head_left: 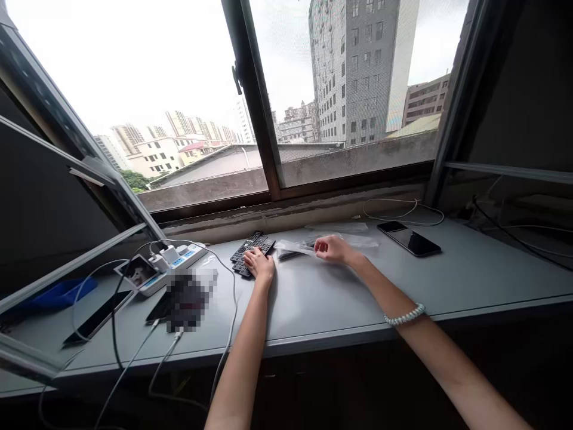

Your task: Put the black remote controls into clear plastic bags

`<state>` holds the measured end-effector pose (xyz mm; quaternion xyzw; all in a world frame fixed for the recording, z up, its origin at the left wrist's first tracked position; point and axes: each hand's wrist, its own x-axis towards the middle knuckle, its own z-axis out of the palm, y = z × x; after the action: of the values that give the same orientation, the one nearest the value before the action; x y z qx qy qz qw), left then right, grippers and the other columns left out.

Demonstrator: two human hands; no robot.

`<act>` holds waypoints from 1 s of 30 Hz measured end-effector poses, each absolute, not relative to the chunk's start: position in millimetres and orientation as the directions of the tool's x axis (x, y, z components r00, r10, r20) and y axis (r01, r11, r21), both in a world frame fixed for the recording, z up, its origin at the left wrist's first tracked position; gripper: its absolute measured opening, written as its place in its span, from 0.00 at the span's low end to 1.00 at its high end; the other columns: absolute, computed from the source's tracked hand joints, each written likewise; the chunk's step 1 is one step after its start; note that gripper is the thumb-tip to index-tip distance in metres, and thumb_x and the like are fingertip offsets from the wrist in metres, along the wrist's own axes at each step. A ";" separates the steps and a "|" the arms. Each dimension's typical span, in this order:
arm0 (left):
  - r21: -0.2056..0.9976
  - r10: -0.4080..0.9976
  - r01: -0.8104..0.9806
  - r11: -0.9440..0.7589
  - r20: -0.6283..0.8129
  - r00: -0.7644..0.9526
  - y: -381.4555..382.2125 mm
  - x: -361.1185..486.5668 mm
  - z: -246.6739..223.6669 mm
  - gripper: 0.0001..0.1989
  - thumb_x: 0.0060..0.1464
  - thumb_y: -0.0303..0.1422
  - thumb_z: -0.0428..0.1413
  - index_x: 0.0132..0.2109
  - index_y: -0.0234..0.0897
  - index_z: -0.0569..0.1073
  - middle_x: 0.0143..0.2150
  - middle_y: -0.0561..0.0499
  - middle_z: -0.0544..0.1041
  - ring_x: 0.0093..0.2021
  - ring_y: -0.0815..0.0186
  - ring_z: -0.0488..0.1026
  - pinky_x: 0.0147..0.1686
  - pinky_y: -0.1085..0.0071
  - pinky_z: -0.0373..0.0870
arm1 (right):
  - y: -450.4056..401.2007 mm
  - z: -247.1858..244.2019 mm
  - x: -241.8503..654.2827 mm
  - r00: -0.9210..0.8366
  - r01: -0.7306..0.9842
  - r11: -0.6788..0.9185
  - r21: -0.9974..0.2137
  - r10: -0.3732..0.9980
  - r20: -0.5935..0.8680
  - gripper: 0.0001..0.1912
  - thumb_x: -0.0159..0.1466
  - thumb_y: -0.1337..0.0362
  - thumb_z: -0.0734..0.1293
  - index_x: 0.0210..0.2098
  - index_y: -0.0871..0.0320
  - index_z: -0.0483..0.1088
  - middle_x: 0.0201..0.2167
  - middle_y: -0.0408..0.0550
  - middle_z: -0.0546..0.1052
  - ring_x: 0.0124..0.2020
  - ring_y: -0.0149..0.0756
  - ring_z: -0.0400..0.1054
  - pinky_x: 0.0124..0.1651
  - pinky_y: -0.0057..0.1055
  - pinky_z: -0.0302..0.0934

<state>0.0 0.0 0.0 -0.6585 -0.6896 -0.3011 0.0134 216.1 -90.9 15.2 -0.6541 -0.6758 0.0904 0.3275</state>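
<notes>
A wide window with a dark window frame (258, 113) looks out on tower blocks, and below it a grey tabletop (322, 310) runs from left to right. A power strip (185, 259) lies at the left and a black phone (409, 239) at the far right.

The remotes (247, 245) lie side by side left of the middle, directly under the left hand (258, 264), which is spread over them, fingers resting on the keys rather than wrapped around. Their long axes slant from near left to far right; which end is the front cannot be told.

The right hand (333, 248) is closed, its fingertips pinching the right end of a clear plastic sleeve (293, 245). The sleeve stretches leftward from that pinch towards the remotes, its long axis nearly left to right. Just below it shows a dark slim item (289, 255), also pointing far right; whether it sits inside is unclear. The right hand is nearer to it.
</notes>
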 end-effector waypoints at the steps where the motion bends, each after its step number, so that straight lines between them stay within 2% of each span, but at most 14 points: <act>1: 0.390 0.902 0.920 -0.036 0.408 -0.138 -0.4 -1.6 -1.1 0.16 0.51 0.29 0.52 0.48 0.32 0.66 0.52 0.37 0.62 0.56 0.49 0.57 0.55 0.59 0.54 | -91.3 14.5 215.6 0.049 0.827 0.140 -0.545 0.947 0.318 0.04 0.51 0.63 0.65 0.25 0.53 0.72 0.26 0.39 0.76 0.29 0.30 0.67 0.32 0.25 0.53; 8: 0.354 0.909 0.935 0.000 0.390 -0.148 -5.0 -12.9 2.0 0.16 0.50 0.31 0.54 0.47 0.33 0.66 0.50 0.38 0.64 0.55 0.50 0.58 0.53 0.60 0.54 | -91.0 13.9 217.4 0.024 0.855 0.124 -0.504 0.961 0.277 0.15 0.56 0.56 0.62 0.19 0.56 0.71 0.23 0.43 0.75 0.28 0.33 0.67 0.31 0.27 0.52; 13: 0.354 0.913 0.935 0.013 0.377 -0.155 -9.4 -18.9 2.6 0.16 0.48 0.35 0.56 0.44 0.34 0.66 0.48 0.39 0.65 0.53 0.50 0.60 0.52 0.59 0.54 | -94.6 14.5 214.1 -0.006 0.835 0.122 -0.536 0.977 0.213 0.12 0.54 0.54 0.65 0.22 0.55 0.73 0.22 0.41 0.76 0.25 0.32 0.68 0.33 0.28 0.55; 17: 0.408 0.913 0.913 -0.001 0.372 -0.165 -14.3 -22.5 2.8 0.18 0.46 0.32 0.58 0.45 0.36 0.66 0.47 0.41 0.65 0.51 0.52 0.63 0.51 0.60 0.56 | -95.6 14.8 212.6 -0.039 0.810 0.137 -0.571 0.983 0.181 0.13 0.51 0.51 0.68 0.25 0.54 0.75 0.21 0.40 0.75 0.25 0.32 0.68 0.32 0.28 0.56; 20: 0.451 0.885 0.892 -0.026 0.425 -0.190 -15.9 -26.5 4.4 0.20 0.46 0.31 0.59 0.48 0.37 0.66 0.48 0.42 0.65 0.50 0.53 0.64 0.50 0.59 0.58 | -93.9 14.5 212.4 -0.063 0.806 0.148 -0.573 0.984 0.165 0.15 0.48 0.49 0.70 0.27 0.53 0.76 0.23 0.41 0.75 0.27 0.34 0.68 0.32 0.28 0.55; 24: 0.478 0.810 0.871 -0.116 0.553 -0.196 -14.3 -30.1 11.2 0.21 0.49 0.31 0.57 0.52 0.38 0.65 0.48 0.42 0.67 0.49 0.51 0.64 0.47 0.58 0.60 | -91.2 15.1 213.4 -0.111 0.753 0.145 -0.642 0.989 0.094 0.19 0.44 0.48 0.72 0.31 0.53 0.77 0.27 0.44 0.76 0.28 0.35 0.68 0.29 0.27 0.54; 27: 0.427 0.695 0.863 -0.269 0.706 -0.133 -14.3 -25.9 18.9 0.20 0.51 0.31 0.56 0.52 0.39 0.65 0.48 0.44 0.67 0.49 0.52 0.64 0.47 0.58 0.61 | -90.6 16.5 214.5 -0.127 0.718 0.151 -0.680 0.988 0.085 0.21 0.42 0.47 0.74 0.31 0.53 0.77 0.28 0.44 0.75 0.29 0.36 0.68 0.29 0.28 0.55; 30: 0.355 0.596 0.830 -0.431 0.802 -0.033 -19.1 -16.3 24.8 0.19 0.51 0.30 0.56 0.51 0.40 0.65 0.48 0.45 0.68 0.49 0.54 0.65 0.49 0.59 0.60 | -90.3 16.3 213.1 -0.128 0.718 0.173 -0.674 0.985 0.117 0.19 0.44 0.47 0.73 0.30 0.51 0.76 0.27 0.43 0.75 0.29 0.37 0.68 0.29 0.29 0.55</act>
<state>-16.3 -19.1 24.8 -0.6853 -0.5202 -0.4959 0.1176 213.1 -90.3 16.3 -0.5975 -0.7125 0.2375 0.2810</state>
